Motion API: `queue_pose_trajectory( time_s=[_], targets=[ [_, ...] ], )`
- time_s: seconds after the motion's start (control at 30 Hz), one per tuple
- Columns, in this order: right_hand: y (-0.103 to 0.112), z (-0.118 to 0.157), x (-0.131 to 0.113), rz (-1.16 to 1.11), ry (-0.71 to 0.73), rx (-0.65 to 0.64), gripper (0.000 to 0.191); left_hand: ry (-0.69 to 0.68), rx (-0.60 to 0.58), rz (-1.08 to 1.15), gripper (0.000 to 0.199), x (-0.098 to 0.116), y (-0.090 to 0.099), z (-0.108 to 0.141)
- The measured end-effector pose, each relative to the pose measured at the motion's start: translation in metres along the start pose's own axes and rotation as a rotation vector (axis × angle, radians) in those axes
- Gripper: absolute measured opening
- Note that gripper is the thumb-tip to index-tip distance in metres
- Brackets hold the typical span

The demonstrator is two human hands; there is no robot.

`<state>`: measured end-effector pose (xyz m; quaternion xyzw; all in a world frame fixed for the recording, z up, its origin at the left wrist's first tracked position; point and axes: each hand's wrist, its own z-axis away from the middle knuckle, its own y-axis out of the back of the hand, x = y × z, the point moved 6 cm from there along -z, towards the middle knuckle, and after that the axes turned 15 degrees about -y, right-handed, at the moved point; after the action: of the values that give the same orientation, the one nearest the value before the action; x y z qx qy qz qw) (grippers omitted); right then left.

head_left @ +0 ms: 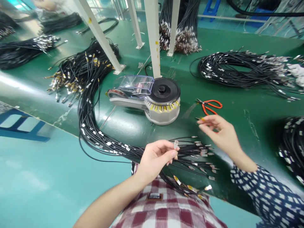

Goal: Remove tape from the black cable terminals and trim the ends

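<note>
My left hand (156,158) is closed in a pinch on a cable end (176,144), a small silvery connector sticking up from the fingertips. Under that hand lies a bundle of black cables (118,148), its pale tips fanned out to the right. Several ends with yellow wraps (190,187) hang at the table's front edge. To the right, my right hand (220,134) pinches a small piece of yellow tape (202,119) between thumb and forefinger. Beyond both hands stands a round tape dispenser (162,114) with short yellow strips along its rim.
Red-handled pliers (211,104) lie just beyond my right hand. White posts (154,41) rise behind the dispenser. A coiled cable bundle (237,69) lies at the back right, another coil (294,145) at the right edge. More cables (23,52) lie on the left of the green table (242,104).
</note>
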<state>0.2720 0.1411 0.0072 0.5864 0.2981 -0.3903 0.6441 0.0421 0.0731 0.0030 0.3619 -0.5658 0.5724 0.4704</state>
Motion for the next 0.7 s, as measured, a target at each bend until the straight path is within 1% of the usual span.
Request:
queue_pose_trajectory(
  time_s=[0.07,0.1,0.13,0.2,0.3,0.37,0.4,0.47,0.53,0.6,0.63,0.7],
  targets=[
    [0.023,-0.007,0.026,0.411,0.065,0.206,0.022,-0.025,-0.037,-0.046,0.015,-0.001,-0.003,-0.001],
    [0.030,-0.008,0.037,0.598,0.078,0.254,0.022,-0.030,-0.062,-0.064,0.014,-0.001,-0.005,-0.002],
    [0.035,-0.007,0.046,0.722,0.107,0.286,0.022,-0.026,-0.091,-0.074,0.013,-0.003,-0.009,-0.003],
    [0.040,-0.003,0.056,0.871,0.151,0.305,0.023,0.009,-0.165,-0.087,0.013,-0.007,-0.018,-0.004],
    [0.039,-0.001,0.054,0.934,0.185,0.272,0.021,0.051,-0.271,-0.191,0.012,-0.012,-0.029,-0.002],
    [0.036,-0.003,0.048,0.919,0.194,0.206,0.018,-0.015,-0.313,-0.352,0.013,-0.009,-0.032,0.000],
    [0.035,-0.003,0.045,0.878,0.194,0.160,0.016,-0.089,-0.333,-0.432,0.014,-0.006,-0.033,0.001],
    [0.034,0.001,0.038,0.705,0.160,0.033,0.018,-0.310,-0.378,-0.567,0.014,0.005,-0.037,0.007],
    [0.032,0.014,0.029,0.456,0.114,-0.127,0.023,-0.569,-0.413,-0.689,0.012,0.017,-0.041,0.015],
    [0.029,0.033,0.017,0.234,0.091,-0.285,0.025,-0.781,-0.430,-0.817,0.010,0.024,-0.045,0.022],
    [0.028,0.043,0.010,0.160,0.077,-0.352,0.026,-0.854,-0.432,-0.872,0.009,0.026,-0.046,0.025],
    [0.027,0.060,-0.001,0.083,0.037,-0.463,0.030,-0.937,-0.429,-0.943,0.008,0.028,-0.046,0.027]
  ],
)
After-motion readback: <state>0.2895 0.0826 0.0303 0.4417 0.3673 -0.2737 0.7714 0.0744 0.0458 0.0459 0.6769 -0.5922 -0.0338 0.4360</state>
